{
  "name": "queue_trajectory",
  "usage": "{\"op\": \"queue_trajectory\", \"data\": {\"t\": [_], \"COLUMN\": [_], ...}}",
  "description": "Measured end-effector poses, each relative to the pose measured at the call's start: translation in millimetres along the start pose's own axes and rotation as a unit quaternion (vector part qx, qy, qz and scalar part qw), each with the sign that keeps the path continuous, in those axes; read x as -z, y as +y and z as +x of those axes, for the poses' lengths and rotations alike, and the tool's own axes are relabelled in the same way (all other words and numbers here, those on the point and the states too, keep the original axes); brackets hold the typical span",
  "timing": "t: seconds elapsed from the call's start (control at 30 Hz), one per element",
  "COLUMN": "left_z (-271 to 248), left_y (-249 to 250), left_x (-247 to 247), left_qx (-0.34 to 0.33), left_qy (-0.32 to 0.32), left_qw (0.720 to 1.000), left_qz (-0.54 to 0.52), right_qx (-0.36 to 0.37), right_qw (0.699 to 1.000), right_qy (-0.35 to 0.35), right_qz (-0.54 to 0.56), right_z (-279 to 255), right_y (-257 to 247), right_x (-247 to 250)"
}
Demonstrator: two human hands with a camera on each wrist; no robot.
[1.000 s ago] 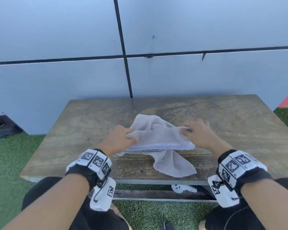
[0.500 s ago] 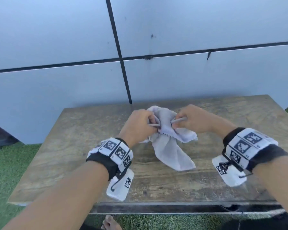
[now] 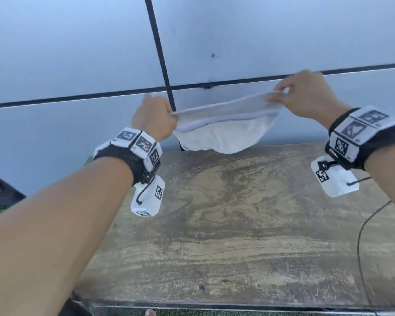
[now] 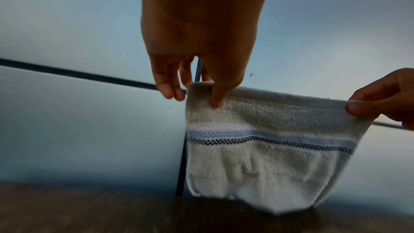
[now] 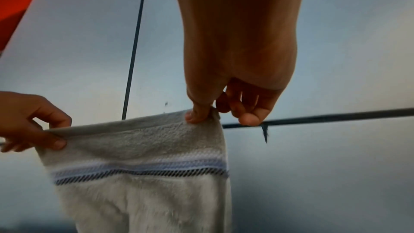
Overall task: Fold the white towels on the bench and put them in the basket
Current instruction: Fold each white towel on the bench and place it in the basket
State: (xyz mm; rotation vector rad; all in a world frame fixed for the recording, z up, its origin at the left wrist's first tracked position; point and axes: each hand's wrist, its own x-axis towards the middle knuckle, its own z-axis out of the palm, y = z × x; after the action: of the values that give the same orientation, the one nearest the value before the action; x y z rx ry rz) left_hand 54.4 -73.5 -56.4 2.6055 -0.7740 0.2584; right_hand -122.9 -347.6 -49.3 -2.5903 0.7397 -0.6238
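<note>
My left hand (image 3: 154,116) and right hand (image 3: 306,94) each pinch a top corner of the white towel (image 3: 221,131), stretched between them. It hangs below both hands, above the wooden table (image 3: 237,224)

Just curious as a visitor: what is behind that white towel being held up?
Behind the white terry towel with a blue stripe is a pale blue panelled wall with dark seams. The towel hides part of the vertical seam.
</note>
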Motion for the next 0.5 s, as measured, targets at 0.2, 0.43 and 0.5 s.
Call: {"op": "queue_trajectory", "data": {"t": [0.2,0.43,0.5], "left_z": [-12.1,9.6,13.0], "left_y": [-2.9,14.6,11.4], "left_x": [-17.1,6.5,9.1], "left_qx": [0.025,0.06,0.021], "left_qy": [-0.097,-0.012,0.048], "left_qw": [0.995,0.968,0.968], "left_qz": [0.004,-0.243,-0.245], "right_qx": [-0.048,-0.019,-0.006], "right_qw": [0.998,0.993,0.993], "right_qy": [-0.038,0.108,0.117], "right_qz": [-0.007,0.033,0.021], "right_z": [-16.6,3.1,4.6], "right_y": [14.3,4.4,3.5], "right_x": [-25.8,-0.3,0.8]}}
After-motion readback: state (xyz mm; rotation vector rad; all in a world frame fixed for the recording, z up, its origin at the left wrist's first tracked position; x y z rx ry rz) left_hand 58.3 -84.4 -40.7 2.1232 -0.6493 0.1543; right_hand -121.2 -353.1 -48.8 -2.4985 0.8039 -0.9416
